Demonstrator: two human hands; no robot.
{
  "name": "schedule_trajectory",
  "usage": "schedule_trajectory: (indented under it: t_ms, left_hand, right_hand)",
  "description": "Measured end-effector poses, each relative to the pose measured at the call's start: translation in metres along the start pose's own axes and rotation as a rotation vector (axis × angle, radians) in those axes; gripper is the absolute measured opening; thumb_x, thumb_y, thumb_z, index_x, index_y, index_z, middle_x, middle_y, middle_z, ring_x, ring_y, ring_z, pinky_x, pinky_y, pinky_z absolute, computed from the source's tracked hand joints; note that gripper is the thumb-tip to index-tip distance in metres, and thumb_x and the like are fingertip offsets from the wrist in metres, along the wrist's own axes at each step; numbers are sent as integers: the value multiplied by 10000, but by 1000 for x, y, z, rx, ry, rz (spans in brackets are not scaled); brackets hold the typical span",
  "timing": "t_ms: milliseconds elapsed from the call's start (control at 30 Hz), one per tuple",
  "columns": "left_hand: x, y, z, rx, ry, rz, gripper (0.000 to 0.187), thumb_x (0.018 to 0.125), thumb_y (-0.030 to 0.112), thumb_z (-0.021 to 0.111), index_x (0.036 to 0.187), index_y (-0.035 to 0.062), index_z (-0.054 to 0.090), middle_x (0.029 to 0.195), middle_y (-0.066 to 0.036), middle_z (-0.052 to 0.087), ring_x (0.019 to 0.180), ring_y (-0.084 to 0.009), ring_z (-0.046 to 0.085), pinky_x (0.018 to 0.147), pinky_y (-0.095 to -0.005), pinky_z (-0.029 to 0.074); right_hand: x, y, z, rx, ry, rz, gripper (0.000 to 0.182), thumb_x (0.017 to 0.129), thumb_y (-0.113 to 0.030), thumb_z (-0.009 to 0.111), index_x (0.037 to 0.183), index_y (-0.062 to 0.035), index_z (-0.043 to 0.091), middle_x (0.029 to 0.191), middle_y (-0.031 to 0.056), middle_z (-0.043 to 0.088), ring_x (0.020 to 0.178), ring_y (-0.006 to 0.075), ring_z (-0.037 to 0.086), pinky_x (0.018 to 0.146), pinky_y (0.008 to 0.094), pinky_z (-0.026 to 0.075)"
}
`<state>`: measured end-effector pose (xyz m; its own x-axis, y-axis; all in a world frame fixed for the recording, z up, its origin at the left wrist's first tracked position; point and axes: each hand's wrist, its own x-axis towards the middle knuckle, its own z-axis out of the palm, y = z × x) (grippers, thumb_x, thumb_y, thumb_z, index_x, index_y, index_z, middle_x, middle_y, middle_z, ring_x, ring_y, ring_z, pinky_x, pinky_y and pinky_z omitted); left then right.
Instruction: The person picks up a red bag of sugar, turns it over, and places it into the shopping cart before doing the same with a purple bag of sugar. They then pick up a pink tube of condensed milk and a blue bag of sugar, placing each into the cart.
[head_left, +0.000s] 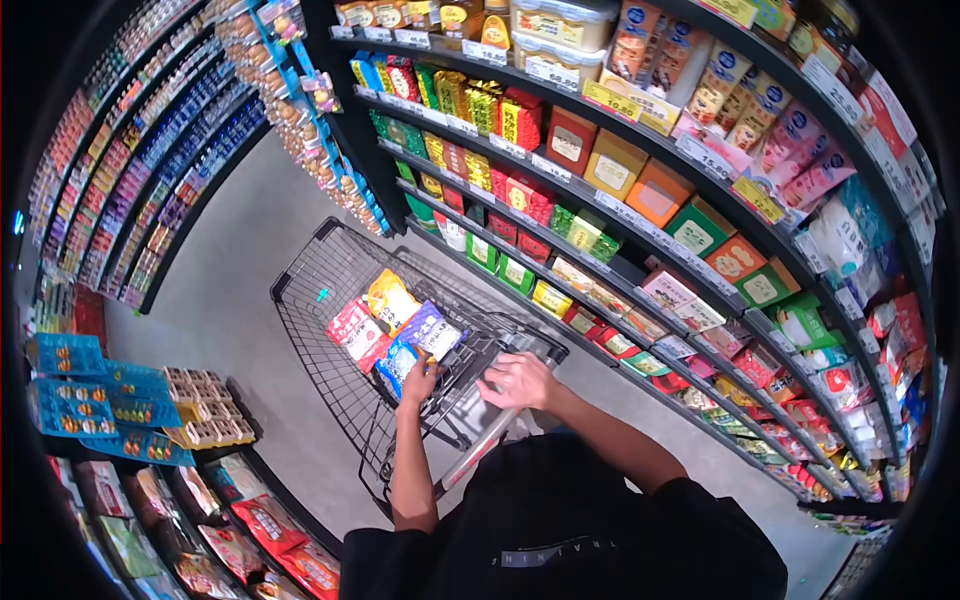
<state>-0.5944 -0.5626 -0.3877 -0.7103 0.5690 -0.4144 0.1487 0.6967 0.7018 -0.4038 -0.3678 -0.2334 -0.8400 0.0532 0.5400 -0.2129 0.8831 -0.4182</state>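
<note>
Both hands' grip: left hand (421,381) clamped on a blue packet (402,362) in the cart (310,270), right hand (520,381) spread on its handle (487,440).

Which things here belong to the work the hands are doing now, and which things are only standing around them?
In hand:
- left hand, touching the blue-purple snack bag
- right hand, resting at the shopping cart handle end
- yellow bag and pink bag lying in the cart

Only around:
- tea boxes on the shelves
- blue packs on the low display
- aisle floor
</note>
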Motion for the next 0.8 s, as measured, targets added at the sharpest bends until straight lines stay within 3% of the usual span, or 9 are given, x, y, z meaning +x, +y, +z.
schedule_trajectory:
  t_ms: [167,200,267,300,367,433,500,700,800]
  left_hand:
    - [5,-6,-28,56,26,-132,506,929,378,573,1236,-24,606,1151,-248,657,1100,-318,627,943,-381,463]
    - [30,-51,-27,26,-6,26,504,931,371,577,1243,-24,603,1136,-240,665,1075,-294,636,917,-384,472]
    - [23,-37,-41,-64,20,96,414,927,252,553,1170,-76,624,1019,-249,687,990,-252,658,865,-360,497]
    - [57,-76,-47,103,-73,103,377,915,189,533,1149,-91,626,979,-233,695,947,-225,656,832,-353,504]
    - [65,-79,-55,137,-19,223,328,900,134,499,1093,-90,641,852,-123,672,785,-165,613,715,-325,494]
    - [66,-75,-65,84,-70,258,298,900,135,514,1062,-74,652,815,-76,641,747,-133,575,679,-300,478]
    - [68,-65,-73,92,-146,100,279,894,133,543,1071,-52,656,837,-51,641,766,-124,565,687,-291,472]
    - [63,-63,-73,27,-98,151,262,903,75,530,1074,-83,650,908,-88,684,817,-153,608,732,-298,495]
    - [63,-59,-75,29,-101,45,254,890,56,545,1072,-82,656,941,-117,691,852,-175,625,780,-309,503]
  right_hand:
    - [22,8,30,17,55,-58,283,790,-235,678,563,-109,565,526,39,547,541,203,560,464,350,476]
    - [25,10,35,40,43,-82,288,796,-249,666,564,-108,569,529,45,554,541,210,562,471,360,481]
    - [31,11,43,102,33,4,305,805,-274,634,562,-98,577,521,54,557,543,232,571,481,382,488]
    - [32,15,53,86,-38,35,289,803,-265,631,575,-90,603,518,78,556,535,254,586,484,394,491]
    - [39,15,51,100,-14,66,270,811,-245,613,609,-67,631,513,106,551,533,281,603,495,407,497]
    - [47,16,52,167,-7,76,265,815,-237,600,639,-44,647,510,128,545,529,305,610,502,420,502]
    - [50,16,50,193,-39,90,274,813,-238,597,643,-27,639,510,135,544,532,311,608,506,425,502]
    - [51,21,50,272,-41,158,297,795,-231,605,573,-35,587,524,147,550,543,324,602,534,445,488]
    - [52,22,45,317,-18,168,288,786,-219,604,598,-2,606,553,173,566,554,342,603,540,452,485]
